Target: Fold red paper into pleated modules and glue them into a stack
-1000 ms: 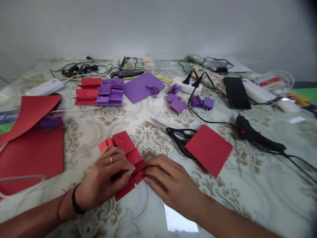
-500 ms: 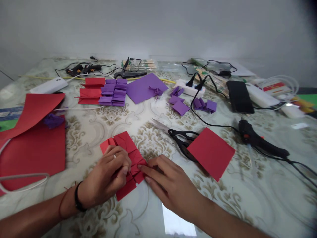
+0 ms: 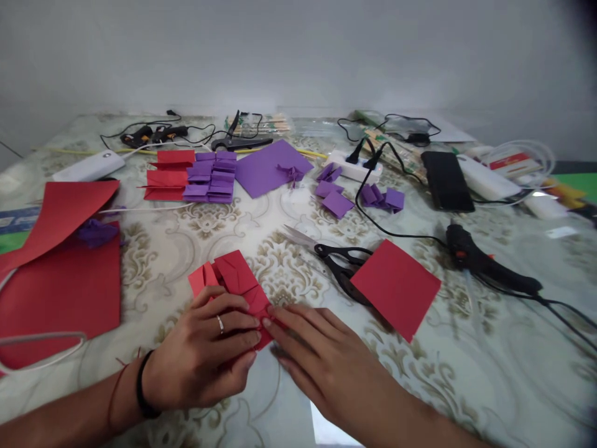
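Note:
A creased, folded red paper (image 3: 239, 274) lies on the table under both hands. My left hand (image 3: 200, 351), with a ring and a black wristband, covers its lower left part. The fingers are close together across the paper, with the thumb bent in below them. My right hand (image 3: 326, 354) touches the paper's right edge with its fingertips, fingers stretched out and close to the left fingertips. Its thumb is hidden. To the right, a red paper square (image 3: 396, 289) partly covers the handles of black-handled scissors (image 3: 342, 264).
Folded red pieces (image 3: 168, 177) and purple pieces (image 3: 211, 177) stand behind the hands. Larger red sheets (image 3: 60, 292) lie at left. A power strip (image 3: 359, 167), a phone (image 3: 448, 180) and a corded black glue gun (image 3: 489, 264) are at right.
My left hand has unclenched from bent fingers to straighter ones laid over the red paper. My right fingers have straightened slightly at the paper's edge.

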